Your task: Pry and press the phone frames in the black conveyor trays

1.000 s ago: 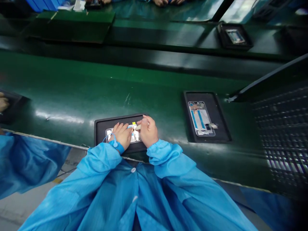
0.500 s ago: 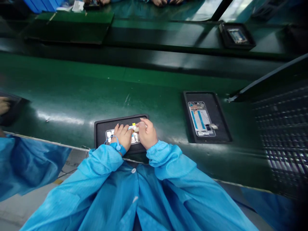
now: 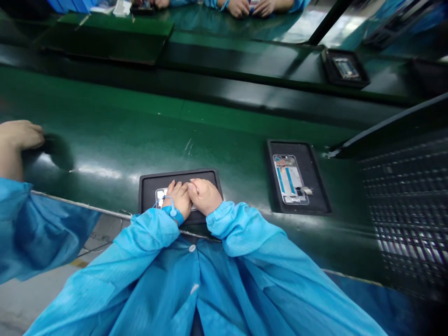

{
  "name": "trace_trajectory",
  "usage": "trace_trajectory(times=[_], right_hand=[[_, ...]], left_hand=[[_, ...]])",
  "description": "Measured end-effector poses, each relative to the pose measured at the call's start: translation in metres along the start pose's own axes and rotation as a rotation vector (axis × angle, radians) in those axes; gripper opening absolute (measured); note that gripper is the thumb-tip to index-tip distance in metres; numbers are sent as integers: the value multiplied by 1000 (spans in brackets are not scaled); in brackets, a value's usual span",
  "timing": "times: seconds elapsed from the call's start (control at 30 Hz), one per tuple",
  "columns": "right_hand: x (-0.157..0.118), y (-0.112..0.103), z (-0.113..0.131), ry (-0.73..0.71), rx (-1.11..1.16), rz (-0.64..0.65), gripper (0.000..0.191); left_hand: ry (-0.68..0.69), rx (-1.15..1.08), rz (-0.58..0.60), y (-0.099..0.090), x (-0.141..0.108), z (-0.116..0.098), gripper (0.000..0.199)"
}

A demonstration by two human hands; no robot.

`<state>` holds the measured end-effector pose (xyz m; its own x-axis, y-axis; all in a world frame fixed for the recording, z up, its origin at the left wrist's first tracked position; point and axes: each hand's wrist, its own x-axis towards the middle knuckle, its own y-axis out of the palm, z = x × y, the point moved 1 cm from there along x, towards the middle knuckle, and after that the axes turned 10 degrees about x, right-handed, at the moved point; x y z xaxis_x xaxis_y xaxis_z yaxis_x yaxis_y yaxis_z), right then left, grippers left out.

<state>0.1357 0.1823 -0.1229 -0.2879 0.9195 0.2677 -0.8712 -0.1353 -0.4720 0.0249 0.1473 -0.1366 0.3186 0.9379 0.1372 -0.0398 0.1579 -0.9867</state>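
A black tray point(image 3: 147, 184) lies at the table's near edge with a phone frame point(image 3: 160, 196) in it, largely covered by my hands. My left hand point(image 3: 180, 198), with a blue wrist strap, rests on the phone frame, its fingers lying flat and slightly apart. Against its fingertips is my right hand point(image 3: 206, 196), thumb and fingers curled together over the frame's right part. Whatever the right fingers pinch is hidden. To the right, a second black tray point(image 3: 317, 186) holds another phone frame point(image 3: 290, 179) with blue strips and a loose flex piece.
At the left edge a person's hand point(image 3: 24, 134) is over a dark object. Across the table are another person's hands point(image 3: 251, 7) and a further black tray point(image 3: 362, 83). A dark rack point(image 3: 413, 205) stands at the right.
My right hand has moved left, against my left hand, and covers more of the phone frame. The yellow tab is now hidden. The neighbour's hand at the left reaches further into view.
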Motion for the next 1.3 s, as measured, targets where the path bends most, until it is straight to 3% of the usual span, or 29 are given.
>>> trace_trajectory(times=[0.07,0.17,0.23,0.5,0.73,0.83,0.97,1.0,1.17,1.23,1.3], right_hand=[[-1,-2,-5,94,142,-128,27],[-4,-4,-12,392,388,-323,36],[-6,-4,-13,503,497,-405,39],[-10,3,-16,455,514,-483,42],[-8,0,-12,476,556,-492,40],[-9,0,-10,501,611,-477,39],[-5,-4,-8,560,702,-461,45],[-4,-8,-8,582,731,-465,47],[-10,-38,-15,615,704,-520,56],[-19,-46,-25,642,670,-562,55],[-27,-48,-35,686,650,-567,57]], left_hand=[[-15,-22,-28,1,0,0,28],[-60,-89,-81,5,-1,3,27],[-104,-144,-73,7,1,7,25],[-256,-284,150,-8,17,10,9],[-508,-760,118,-14,28,14,5],[-611,-900,23,-27,25,40,26],[-916,-1065,-268,-46,-3,89,40],[-965,-990,-255,-48,-12,98,40],[-867,-658,241,-31,-41,106,52],[-811,-578,291,-18,-38,104,57],[-805,-501,258,-7,-32,105,56]])
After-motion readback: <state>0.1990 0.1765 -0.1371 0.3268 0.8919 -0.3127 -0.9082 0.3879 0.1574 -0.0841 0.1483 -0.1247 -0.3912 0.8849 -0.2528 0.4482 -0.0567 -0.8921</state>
